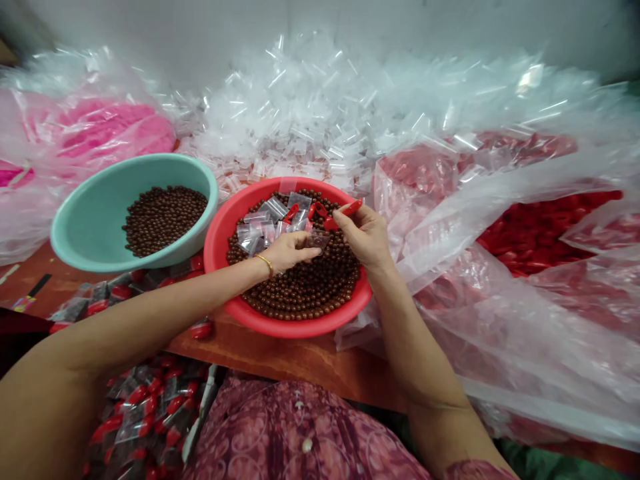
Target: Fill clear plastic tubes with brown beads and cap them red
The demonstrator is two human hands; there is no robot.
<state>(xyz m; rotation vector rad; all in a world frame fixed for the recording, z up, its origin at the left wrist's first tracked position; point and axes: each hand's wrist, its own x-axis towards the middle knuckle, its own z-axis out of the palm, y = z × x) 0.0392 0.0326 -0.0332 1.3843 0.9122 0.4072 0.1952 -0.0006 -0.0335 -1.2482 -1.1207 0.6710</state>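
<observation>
Over the red basin (pixel 215 267), my left hand (pixel 290 252) is closed on a small clear plastic container (pixel 320 240) that looks dark inside. Close beside it, my right hand (pixel 367 237) pinches a red plastic piece (pixel 354 208), its end near the container's mouth. Brown round balls (pixel 300 300) fill much of the basin. On top of them lie several clear containers (pixel 255 230) and a few loose red plastic pieces (pixel 291 213). My fingers partly cover both held things.
Left of the red basin stands a teal basin (pixel 90 213) with more brown balls. Clear containers (pixel 310 100) are heaped behind. A plastic bag of red pieces (pixel 540 230) lies right, a bag of pink items (pixel 115 130) left. Filled red-capped containers (pixel 145 407) are piled below the table edge.
</observation>
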